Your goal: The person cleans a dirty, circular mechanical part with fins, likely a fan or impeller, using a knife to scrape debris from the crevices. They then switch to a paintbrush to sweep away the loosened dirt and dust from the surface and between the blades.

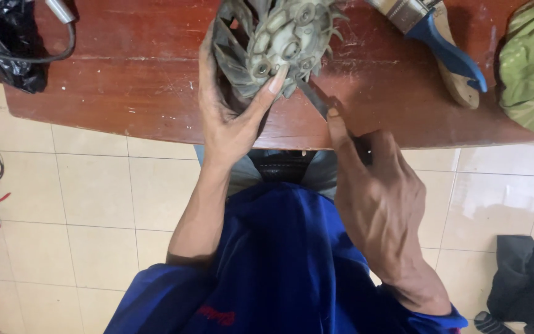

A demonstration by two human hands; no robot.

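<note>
Your left hand holds the finned metal part against the table near the middle of its near edge, thumb across the part's face. Just right of it, your right hand sits over the near edge, pressing a thin tool in under the part. A paintbrush lies toward the right end, with a cloth at the right edge beyond it. A bag rests on the left corner.

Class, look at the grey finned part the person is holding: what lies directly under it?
Under the finned part lies the red-brown wooden table, with the left hand cupping it. The tabletop directly beneath is covered.
</note>
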